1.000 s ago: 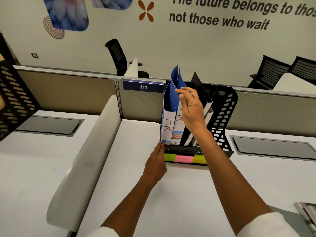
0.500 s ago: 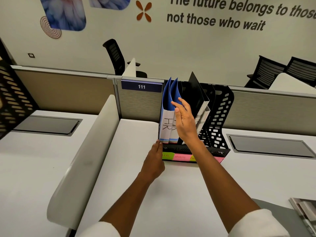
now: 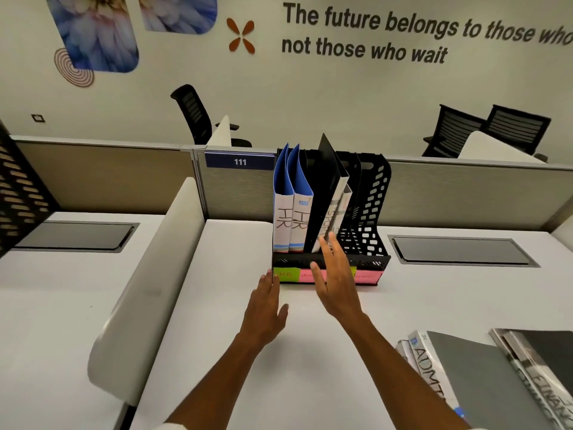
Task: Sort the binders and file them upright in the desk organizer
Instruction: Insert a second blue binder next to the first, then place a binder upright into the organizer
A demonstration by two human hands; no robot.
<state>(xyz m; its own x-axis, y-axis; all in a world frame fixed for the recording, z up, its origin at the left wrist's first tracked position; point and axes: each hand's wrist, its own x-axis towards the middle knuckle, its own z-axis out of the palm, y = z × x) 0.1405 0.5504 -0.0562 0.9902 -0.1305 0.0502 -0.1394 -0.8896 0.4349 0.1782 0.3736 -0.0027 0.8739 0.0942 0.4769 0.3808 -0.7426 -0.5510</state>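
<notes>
On white desk [image 3: 310, 352], black organizer [image 3: 372, 212]

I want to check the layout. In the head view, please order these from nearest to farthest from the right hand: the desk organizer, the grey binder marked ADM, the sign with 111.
1. Desk organizer, directly behind the right hand.
2. Sign 111, up left on the partition.
3. Grey binder, lower right on the desk.

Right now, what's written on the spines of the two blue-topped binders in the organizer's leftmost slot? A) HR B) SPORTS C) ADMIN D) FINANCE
A: both blue-topped white-spined binders standing upright at the left end of the black perforated plastic desk organizer read "HR", above a green sticky label also marked HR.
</notes>
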